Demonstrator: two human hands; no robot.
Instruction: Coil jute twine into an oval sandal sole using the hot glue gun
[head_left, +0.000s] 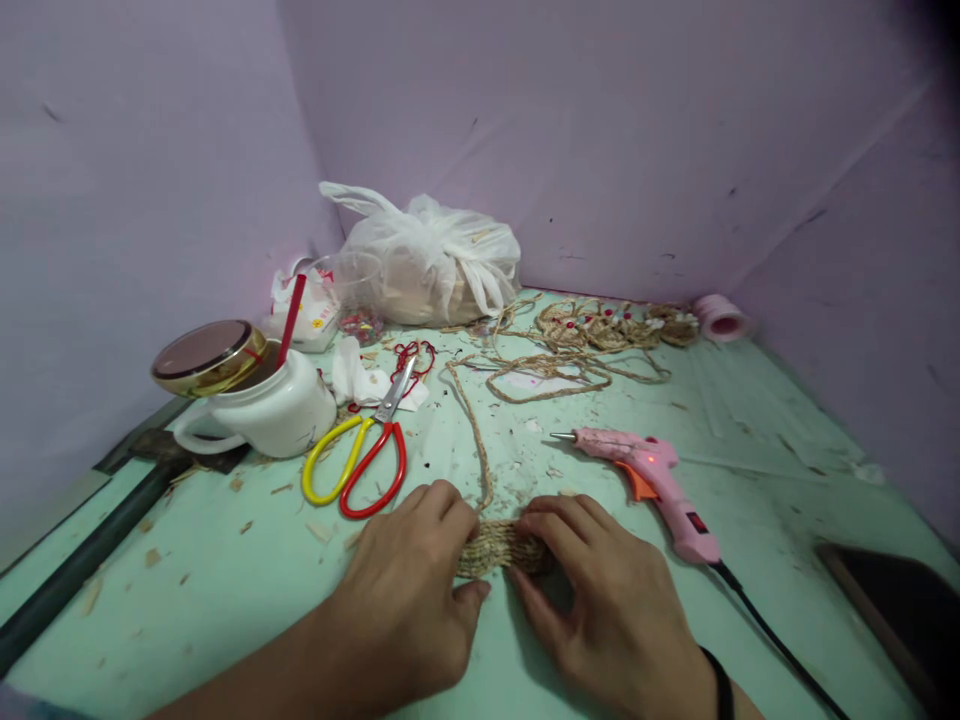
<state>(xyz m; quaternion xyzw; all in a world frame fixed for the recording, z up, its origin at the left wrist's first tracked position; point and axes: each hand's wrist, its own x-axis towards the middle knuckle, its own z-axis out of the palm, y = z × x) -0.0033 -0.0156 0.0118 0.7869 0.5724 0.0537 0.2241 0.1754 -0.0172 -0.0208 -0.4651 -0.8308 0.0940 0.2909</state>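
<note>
A small coil of jute rope point(498, 547) lies on the pale green table point(225, 570) near the front. My left hand point(409, 590) grips its left side, fingers curled over it and thumb under. My right hand point(600, 590) holds the right side the same way. A loose strand of the rope point(476, 440) runs from the coil toward the back, to a tangle of rope point(555, 370).
A pink glue gun point(649, 480) lies right of my hands, its black cord point(772, 640) trailing forward. Red-and-yellow scissors point(367, 450), a white mug point(274, 410) with a gold lid point(201, 355), a white plastic bag point(431, 255) and finished rope pieces point(615, 325) sit behind. A dark object point(900, 600) lies at right.
</note>
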